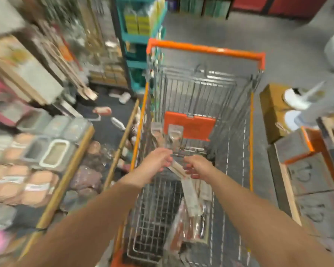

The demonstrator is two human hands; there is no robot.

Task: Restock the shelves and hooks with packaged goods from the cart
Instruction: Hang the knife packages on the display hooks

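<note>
Down over the cart (204, 50), both hands meet above the wire basket. A clear packet (175, 139) stands up just beyond the left hand (158, 162), whose curled fingers pinch its lower edge. Just beside it, the right hand (196, 167) curls round a pale flat packet (190, 191) that slants down beneath it. More packets (189, 226) lie nearer the wrists.

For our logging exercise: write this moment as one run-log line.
stage: picking from cart | left hand: grips clear packets | right hand: on same packets, grip unclear | shelves: to the left
</note>
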